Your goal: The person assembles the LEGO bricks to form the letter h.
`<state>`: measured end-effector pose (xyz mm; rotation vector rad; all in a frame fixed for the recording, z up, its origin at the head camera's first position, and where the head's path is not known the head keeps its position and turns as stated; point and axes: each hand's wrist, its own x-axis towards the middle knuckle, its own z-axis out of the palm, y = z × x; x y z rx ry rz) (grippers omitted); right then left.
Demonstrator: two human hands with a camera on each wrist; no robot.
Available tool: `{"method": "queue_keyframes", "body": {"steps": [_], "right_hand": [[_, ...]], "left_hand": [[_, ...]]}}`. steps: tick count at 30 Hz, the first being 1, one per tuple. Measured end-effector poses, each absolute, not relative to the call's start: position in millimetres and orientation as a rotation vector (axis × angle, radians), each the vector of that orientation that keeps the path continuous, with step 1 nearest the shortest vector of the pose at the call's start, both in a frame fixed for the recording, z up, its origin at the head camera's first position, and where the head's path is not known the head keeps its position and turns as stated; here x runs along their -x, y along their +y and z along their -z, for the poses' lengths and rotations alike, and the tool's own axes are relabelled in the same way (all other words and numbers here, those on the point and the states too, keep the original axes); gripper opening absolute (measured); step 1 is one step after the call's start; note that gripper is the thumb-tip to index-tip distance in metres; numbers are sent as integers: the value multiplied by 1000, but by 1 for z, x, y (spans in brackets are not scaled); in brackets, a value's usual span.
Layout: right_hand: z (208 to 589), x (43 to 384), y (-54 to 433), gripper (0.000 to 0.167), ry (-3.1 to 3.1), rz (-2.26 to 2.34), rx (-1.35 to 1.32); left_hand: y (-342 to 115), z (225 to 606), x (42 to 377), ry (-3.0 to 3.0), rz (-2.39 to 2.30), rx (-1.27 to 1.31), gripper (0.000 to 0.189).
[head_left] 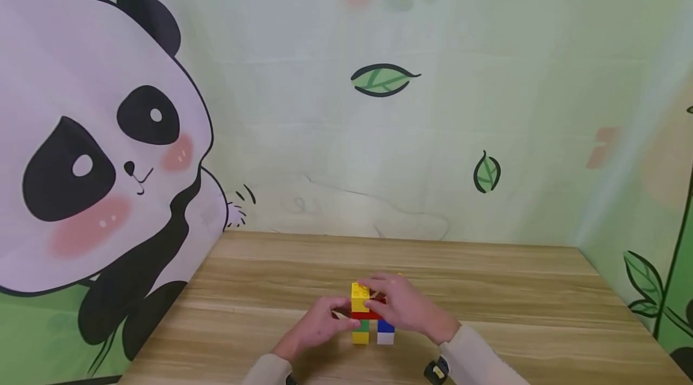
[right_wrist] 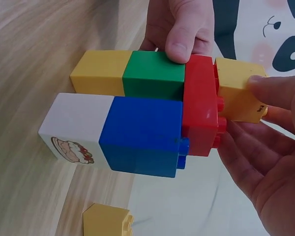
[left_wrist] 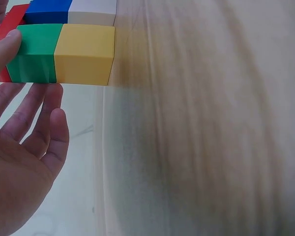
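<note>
A small toy-brick structure stands on the table. Its left column is a yellow brick (left_wrist: 86, 54) with a green brick (left_wrist: 34, 51) on top; the right column is a white brick (right_wrist: 76, 130) under a blue brick (right_wrist: 142, 137). A long red brick (right_wrist: 199, 108) bridges both columns. My left hand (head_left: 325, 322) holds the structure from the left, its thumb pressing the green brick near the red one. On the red brick's left end sits another yellow brick (head_left: 360, 299), slightly tilted in the right wrist view; my right hand (head_left: 406, 304) pinches it between thumb and fingers.
Beyond the structure, a separate yellow brick (right_wrist: 104, 220) rests on the wooden table (head_left: 260, 289). A backdrop (head_left: 303, 132) with a printed panda and leaves rises behind the table's far edge and along its sides.
</note>
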<state>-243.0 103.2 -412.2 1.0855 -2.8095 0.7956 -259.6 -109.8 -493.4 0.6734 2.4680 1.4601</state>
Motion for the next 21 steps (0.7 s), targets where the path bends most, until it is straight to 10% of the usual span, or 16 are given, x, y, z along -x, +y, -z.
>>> {"method": "queue_keyframes", "body": {"steps": [21], "right_hand": [[422,251,105,33,-2761,-1095,-1090]], "left_hand": [[-110,493,259,2456,-1466,-666,25]]}}
